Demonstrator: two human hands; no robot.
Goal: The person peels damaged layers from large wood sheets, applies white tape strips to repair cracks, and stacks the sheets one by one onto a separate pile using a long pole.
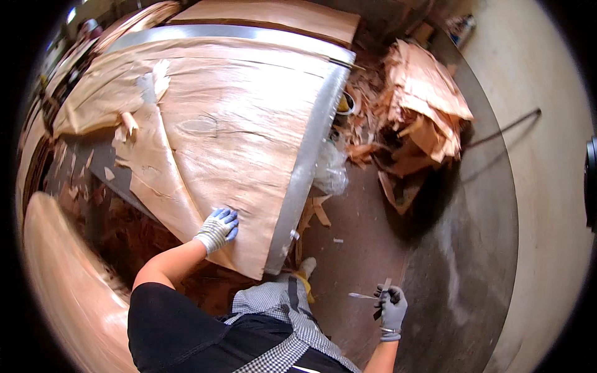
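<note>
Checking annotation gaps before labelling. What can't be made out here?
All in the head view:
Right hand: hides the grip of its tool; one piece or two, can't tell.
Left hand: its palm is down on the wood sheet, hidden by the hand's own back.
White tub: partly hidden by the metal tabletop.
Dark object: cut off by the picture's right edge; kind unclear.
</note>
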